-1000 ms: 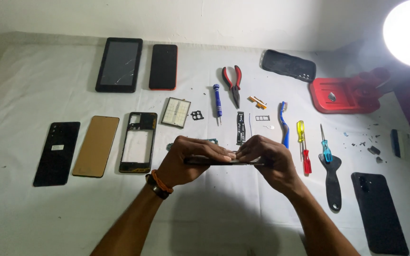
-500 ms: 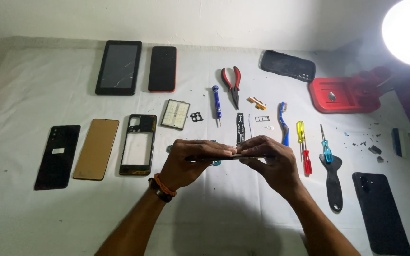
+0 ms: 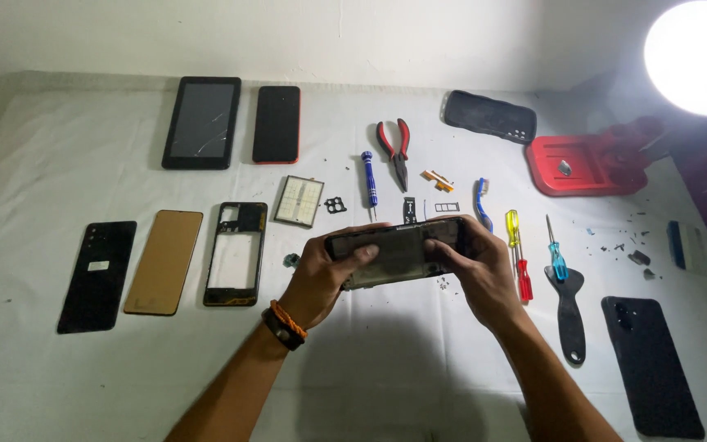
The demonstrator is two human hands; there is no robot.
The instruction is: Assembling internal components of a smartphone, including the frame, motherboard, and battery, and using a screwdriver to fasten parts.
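Observation:
Both my hands hold a dark phone (image 3: 398, 250) sideways above the middle of the white-covered table (image 3: 67, 376). My left hand (image 3: 321, 278), with an orange and black wristband, grips its left end with the thumb on the face. My right hand (image 3: 476, 266) grips the right end, fingers curled over the top edge. The phone's face is tilted toward me.
Left: a black back cover (image 3: 96, 274), a tan panel (image 3: 164, 260), a phone frame (image 3: 235, 254). Behind: a cracked tablet (image 3: 202, 121), a red-edged phone (image 3: 276, 124), a battery (image 3: 299, 200), pliers (image 3: 394, 147), screwdrivers (image 3: 520, 254). Right: a black pry tool (image 3: 570, 311), a black phone (image 3: 652, 364), a red tray (image 3: 587, 164), a bright lamp (image 3: 697, 53).
The phone was held edge-on to me before; now it has been turned so its flat face shows. My hands have stayed at the same spot over the table.

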